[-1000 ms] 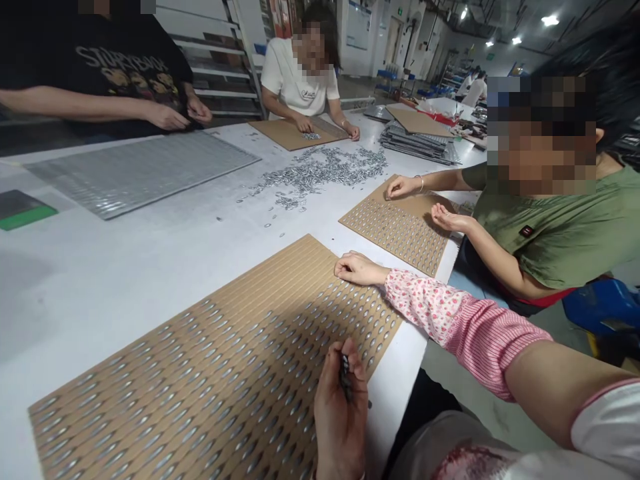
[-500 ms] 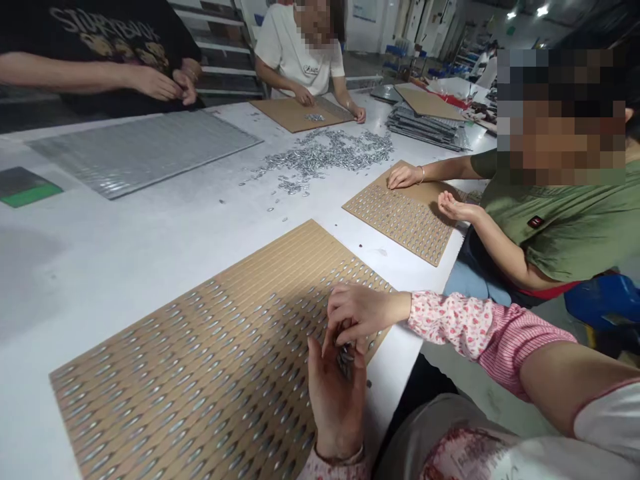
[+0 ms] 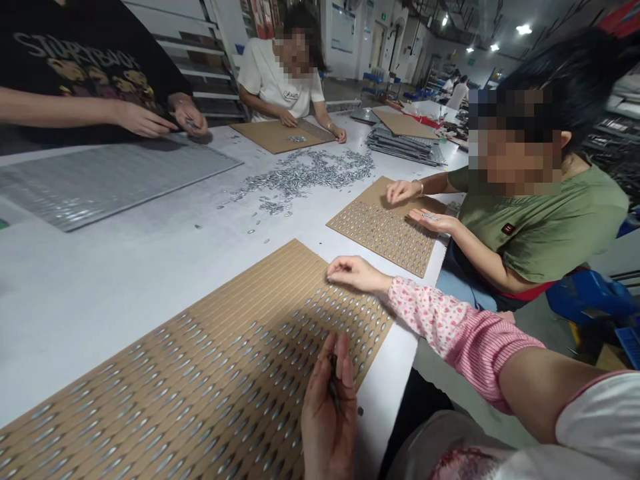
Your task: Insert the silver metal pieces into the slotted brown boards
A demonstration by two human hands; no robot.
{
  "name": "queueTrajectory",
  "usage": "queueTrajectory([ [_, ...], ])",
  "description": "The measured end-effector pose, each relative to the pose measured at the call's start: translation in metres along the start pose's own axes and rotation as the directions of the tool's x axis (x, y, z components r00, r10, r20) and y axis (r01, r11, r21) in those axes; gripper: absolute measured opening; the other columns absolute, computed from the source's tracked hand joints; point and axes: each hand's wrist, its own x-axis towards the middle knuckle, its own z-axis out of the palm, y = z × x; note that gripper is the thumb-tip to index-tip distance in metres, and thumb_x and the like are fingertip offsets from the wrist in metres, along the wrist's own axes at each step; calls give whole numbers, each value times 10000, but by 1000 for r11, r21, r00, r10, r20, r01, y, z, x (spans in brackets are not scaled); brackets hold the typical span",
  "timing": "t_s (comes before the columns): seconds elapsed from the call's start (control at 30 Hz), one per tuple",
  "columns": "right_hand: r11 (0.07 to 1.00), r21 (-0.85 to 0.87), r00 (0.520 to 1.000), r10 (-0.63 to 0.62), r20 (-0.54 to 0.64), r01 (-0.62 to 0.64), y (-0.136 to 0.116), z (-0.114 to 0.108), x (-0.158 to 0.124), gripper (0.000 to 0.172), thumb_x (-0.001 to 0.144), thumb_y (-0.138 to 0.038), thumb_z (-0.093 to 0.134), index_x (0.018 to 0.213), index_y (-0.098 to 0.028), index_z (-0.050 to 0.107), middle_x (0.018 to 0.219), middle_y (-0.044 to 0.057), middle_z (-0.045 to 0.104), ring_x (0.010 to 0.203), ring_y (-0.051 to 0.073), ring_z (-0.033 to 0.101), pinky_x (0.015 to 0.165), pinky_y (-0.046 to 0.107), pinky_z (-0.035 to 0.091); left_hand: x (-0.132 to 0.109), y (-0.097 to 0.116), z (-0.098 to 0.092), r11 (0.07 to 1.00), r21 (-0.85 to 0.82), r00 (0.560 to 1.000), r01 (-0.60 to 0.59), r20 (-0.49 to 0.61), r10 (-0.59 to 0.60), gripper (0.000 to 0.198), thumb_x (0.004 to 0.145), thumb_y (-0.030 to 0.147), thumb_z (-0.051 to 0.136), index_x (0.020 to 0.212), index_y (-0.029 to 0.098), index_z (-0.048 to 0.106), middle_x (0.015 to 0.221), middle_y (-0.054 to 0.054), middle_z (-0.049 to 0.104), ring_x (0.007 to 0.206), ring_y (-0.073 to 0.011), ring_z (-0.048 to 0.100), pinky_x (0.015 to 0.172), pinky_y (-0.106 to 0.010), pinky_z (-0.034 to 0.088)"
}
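Observation:
A brown board with ruled lines lies before me, much of it covered with rows of small silvery spindle-shaped pieces. Over its near right part, my left hand is cupped palm up around several such pieces, partly hidden by the fingers. My right hand, arm stretched out, is at the upper right of the board, beside the end of the rows. Its thumb and fingertips are pinched on one small silvery piece, just at the board's surface.
A loose heap of silvery pieces lies mid-table. A co-worker in green works at a smaller board on the right. Two others stand behind a grey sheet and another brown board. Stacked grey panels sit farther back.
My right hand has left my left palm and reached outward to the board's upper right. The left hand now shows its cupped palm uncovered. The camera view has shifted.

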Motion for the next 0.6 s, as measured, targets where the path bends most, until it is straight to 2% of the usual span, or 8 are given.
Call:
queueTrajectory([
  [0.1, 986, -150, 995, 61, -82, -73, 25, -21, 21, 90, 819, -209, 620, 846, -126, 643, 670, -33, 575, 604, 71, 503, 621, 193, 398, -2, 1, 4, 999, -7, 998, 33, -47, -34, 361, 931, 31, 375, 1086, 141, 682, 959, -91, 737, 758, -99, 706, 645, -134, 567],
  [0.2, 966, -252, 998, 46, -31, -53, 39, -31, 29, 101, 793, -213, 652, 845, -129, 674, 698, -20, 623, 640, 76, 547, 652, 192, 403, -4, 2, 7, 997, -42, 995, 72, -67, -74, 330, 940, 55, 385, 992, 145, 699, 794, -44, 709, 582, -51, 641, 568, -114, 540],
  [0.33, 960, -275, 997, 63, 54, -46, 43, -30, 32, 144, 787, -256, 663, 821, -118, 689, 695, -8, 646, 646, 87, 566, 652, 195, 403, -5, 3, 10, 992, -84, 990, 95, -94, -103, 343, 948, 73, 372, 904, 129, 708, 741, -45, 683, 566, -51, 616, 555, -121, 534],
  [0.47, 937, -348, 999, 44, 26, -32, 40, -27, 35, 105, 777, -218, 658, 796, -121, 690, 697, -11, 640, 647, 82, 549, 653, 191, 383, -4, 2, 8, 994, -57, 992, 89, -89, -94, 341, 934, 67, 386, 895, 133, 718, 739, -48, 693, 552, -49, 614, 553, -115, 530],
  [0.53, 922, -387, 999, 31, 8, -26, 40, -27, 36, 65, 761, -183, 660, 774, -124, 684, 679, -20, 622, 632, 74, 528, 654, 190, 374, -3, 1, 5, 997, -30, 994, 69, -86, -71, 334, 923, 61, 401, 939, 145, 724, 806, -61, 723, 634, -79, 665, 613, -149, 561],
  [0.6, 924, -381, 999, 49, 4, -44, 39, -26, 37, 46, 754, -169, 658, 760, -126, 673, 658, -29, 602, 618, 70, 511, 647, 189, 369, -3, 0, 2, 999, -26, 999, 26, -40, -27, 329, 925, 86, 412, 1003, 152, 724, 960, -94, 740, 840, -148, 706, 750, -230, 588],
])
